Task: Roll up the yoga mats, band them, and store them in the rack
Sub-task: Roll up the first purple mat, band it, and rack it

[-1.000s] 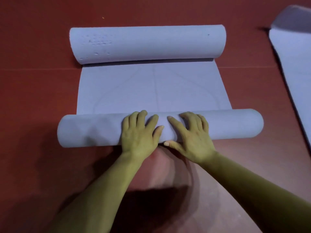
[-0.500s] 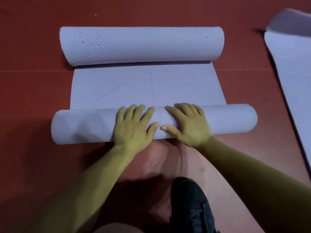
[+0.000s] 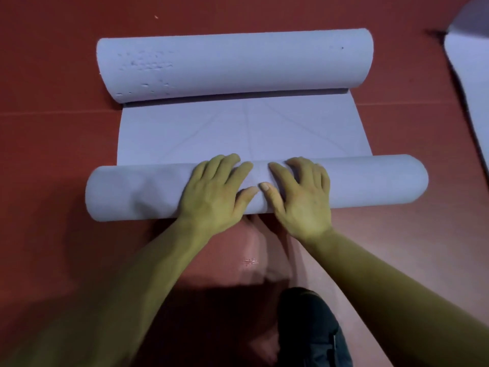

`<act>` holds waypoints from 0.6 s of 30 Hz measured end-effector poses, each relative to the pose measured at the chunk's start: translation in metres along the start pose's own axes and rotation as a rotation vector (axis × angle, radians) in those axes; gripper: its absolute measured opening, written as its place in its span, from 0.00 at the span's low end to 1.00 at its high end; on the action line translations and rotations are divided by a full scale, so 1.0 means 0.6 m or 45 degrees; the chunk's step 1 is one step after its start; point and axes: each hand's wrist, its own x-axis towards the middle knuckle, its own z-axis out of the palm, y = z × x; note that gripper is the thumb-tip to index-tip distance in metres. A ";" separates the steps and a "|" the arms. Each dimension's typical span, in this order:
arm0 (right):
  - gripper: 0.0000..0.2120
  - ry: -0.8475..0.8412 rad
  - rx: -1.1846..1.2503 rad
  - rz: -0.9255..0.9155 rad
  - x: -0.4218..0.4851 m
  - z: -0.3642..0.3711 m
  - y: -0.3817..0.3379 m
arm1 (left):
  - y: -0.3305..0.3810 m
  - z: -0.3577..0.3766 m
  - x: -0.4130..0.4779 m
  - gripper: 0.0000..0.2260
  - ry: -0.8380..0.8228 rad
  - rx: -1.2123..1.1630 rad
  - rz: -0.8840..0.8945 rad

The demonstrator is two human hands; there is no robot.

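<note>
Pressing left hand and right hand, fingers straight, gripping nothing, mid-roll on the mat; seems light, spongy, prone to springing open.

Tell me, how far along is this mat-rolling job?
Done: a thick near roll is wound up. In hand: the left hand and right hand press flat on top of it, side by side. Left: a flat stretch lies ahead, its far end is curled into a far roll, and a second mat lies unrolled at the right edge. No band or rack is in view.
</note>
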 end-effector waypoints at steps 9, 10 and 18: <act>0.26 -0.004 0.080 0.100 0.002 0.000 0.005 | -0.002 0.003 0.001 0.17 0.021 -0.019 -0.036; 0.26 -0.009 0.077 0.099 -0.001 0.000 0.005 | -0.005 0.003 0.005 0.17 0.019 -0.020 -0.037; 0.24 -0.012 0.075 0.086 0.039 0.010 0.011 | 0.010 0.005 0.016 0.18 0.002 0.011 -0.073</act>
